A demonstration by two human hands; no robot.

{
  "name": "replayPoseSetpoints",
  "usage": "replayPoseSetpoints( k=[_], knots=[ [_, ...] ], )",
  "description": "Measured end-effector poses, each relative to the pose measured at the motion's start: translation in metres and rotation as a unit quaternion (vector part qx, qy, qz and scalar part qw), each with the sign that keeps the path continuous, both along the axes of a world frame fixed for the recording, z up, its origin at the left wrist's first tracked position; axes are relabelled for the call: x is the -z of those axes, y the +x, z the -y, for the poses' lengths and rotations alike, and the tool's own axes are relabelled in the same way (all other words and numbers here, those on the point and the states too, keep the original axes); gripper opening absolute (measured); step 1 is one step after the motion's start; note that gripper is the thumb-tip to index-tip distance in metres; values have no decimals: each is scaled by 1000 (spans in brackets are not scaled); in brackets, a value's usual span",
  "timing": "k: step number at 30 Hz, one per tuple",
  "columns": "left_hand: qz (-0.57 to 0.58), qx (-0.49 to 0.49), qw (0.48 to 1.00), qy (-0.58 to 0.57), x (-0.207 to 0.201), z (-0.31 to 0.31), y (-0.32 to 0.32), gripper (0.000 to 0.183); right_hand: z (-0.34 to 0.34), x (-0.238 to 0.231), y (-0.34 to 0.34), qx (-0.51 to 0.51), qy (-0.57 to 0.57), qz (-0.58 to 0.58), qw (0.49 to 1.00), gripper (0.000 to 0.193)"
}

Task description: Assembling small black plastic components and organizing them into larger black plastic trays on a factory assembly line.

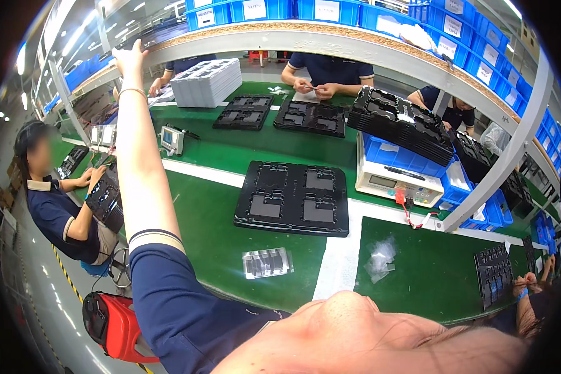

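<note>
My left arm stretches far up and away, and my left hand (pixel 130 60) is at the left part of the overhead shelf's edge (pixel 187 41). Its visible fingers are apart, and I see nothing held in them; whether they touch the shelf I cannot tell. My right hand is out of view. Below on the green bench (pixel 206 206) lies a black plastic tray (pixel 285 198) with grey flat pieces in its recesses. Nearer to me are a clear pack of dark strips (pixel 267 263) and a small heap of clear plastic film (pixel 380 258).
Blue bins (pixel 330 11) line the shelf. Stacked black trays (pixel 402 121) lean above a white meter (pixel 396 181) with red leads. A stack of white trays (pixel 207 82) stands at the back. Co-workers sit around; one (pixel 62 199) is at left, near a red chair (pixel 115 327).
</note>
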State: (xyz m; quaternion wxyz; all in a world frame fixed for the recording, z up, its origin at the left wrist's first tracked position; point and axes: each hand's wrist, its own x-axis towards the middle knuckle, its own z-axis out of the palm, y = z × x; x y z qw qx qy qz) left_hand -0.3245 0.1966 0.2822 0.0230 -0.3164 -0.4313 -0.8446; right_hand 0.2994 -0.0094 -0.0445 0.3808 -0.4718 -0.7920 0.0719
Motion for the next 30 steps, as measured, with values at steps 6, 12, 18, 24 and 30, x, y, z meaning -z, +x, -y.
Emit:
replayPoseSetpoints(
  k=[6,12,18,24,30],
  knots=[
    [-269,-429,828,-240,6,47,-48,67,6,-3,-1,-31,21,7,999,6],
    [-385,-370,818,-214,56,56,0,45,5,18,2,-39,71,13,997,6],
    [-358,262,847,-294,137,166,220,28,14,19,7,-66,120,-31,990,7],
    [-532,634,383,-410,236,289,317,38,64,45,24,-172,25,-157,972,9],
    [-446,440,472,-620,448,293,312,50,46,147,71,44,-59,180,981,42]
  ],
)
